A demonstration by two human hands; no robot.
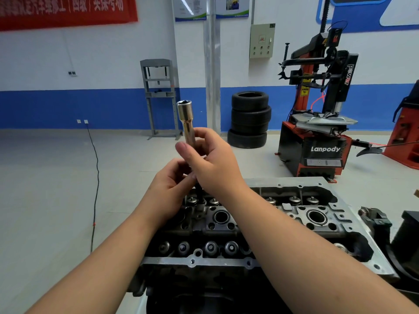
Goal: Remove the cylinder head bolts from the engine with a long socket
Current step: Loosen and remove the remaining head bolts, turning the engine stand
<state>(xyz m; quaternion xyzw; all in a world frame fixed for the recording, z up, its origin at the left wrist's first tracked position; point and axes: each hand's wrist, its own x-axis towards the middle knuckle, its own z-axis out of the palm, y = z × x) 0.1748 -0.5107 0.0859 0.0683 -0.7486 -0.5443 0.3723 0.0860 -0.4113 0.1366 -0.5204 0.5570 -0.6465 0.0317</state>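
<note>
**Long socket, upright above head**

Item: long polished steel socket [186,123], axis near vertical, open end up, directly above grey aluminium cylinder head [267,225]. Right hand [213,162] grips its shaft; left hand [169,189] pinches the dark part beneath. Socket must invert, probably.

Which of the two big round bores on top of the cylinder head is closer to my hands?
The left bore, just below the left hand; the other sits far right.
</note>
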